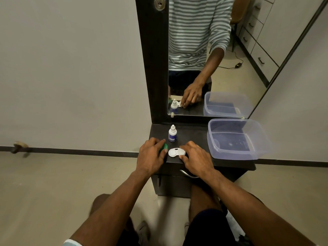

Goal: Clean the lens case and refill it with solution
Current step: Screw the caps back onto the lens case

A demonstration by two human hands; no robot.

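A white lens case [174,152] lies open on the dark dresser top [191,134], both wells uncovered. My right hand [196,158] holds its right end, thumb at the front rim and fingers over the far edge. My left hand [150,157] grips a green cap [164,147] just left of the case; most of the cap is hidden under the fingers. A small white dropper bottle [172,133] with a blue label stands upright behind the case, cap on.
A clear plastic tub [236,139] holding shallow water sits at the right of the dresser top, overhanging its edge. A mirror [204,59] rises behind. A drawer handle [188,174] is below the top's front edge. My knees are under the dresser.
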